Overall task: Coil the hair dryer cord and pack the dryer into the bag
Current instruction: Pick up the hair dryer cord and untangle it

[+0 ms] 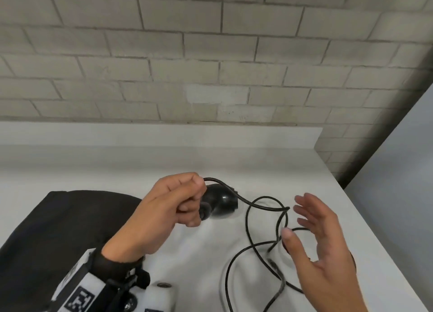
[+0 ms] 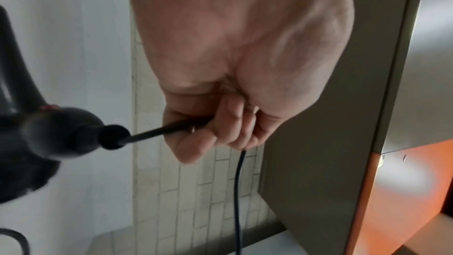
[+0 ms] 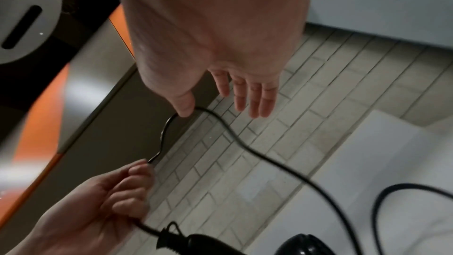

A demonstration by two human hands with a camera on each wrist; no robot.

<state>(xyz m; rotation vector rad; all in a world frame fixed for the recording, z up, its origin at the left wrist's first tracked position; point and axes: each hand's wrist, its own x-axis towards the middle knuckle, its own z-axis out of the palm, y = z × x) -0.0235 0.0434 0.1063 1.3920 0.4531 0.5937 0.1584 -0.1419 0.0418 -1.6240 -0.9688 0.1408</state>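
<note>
**Starting the first loop of the cord**

The cord (image 1: 247, 220) is pinched in the curled fingers of the left hand (image 1: 173, 204) just where it leaves the dryer (image 1: 220, 203), whose black body lies on the white tabletop (image 1: 117, 166) right beside that hand. The right hand (image 1: 321, 241) is held spread, fingers straight and parted, with the cord draped against the thumb — nothing is gripped by it. The rest of the cord lies in loose, crossed loops on the tabletop near the right hand; the plug cannot be made out. The black bag (image 1: 58, 222) lies at the left, close to the left wrist.

The step is judged to be barely begun. It is best done if the left-hand pinch is kept as the anchor and even loops are gathered into it by the right hand — the crossings on the tabletop should be shaken free first, since a tightened tangle could be pulled into a knot. The dryer may be dragged if the cord is tugged.
</note>
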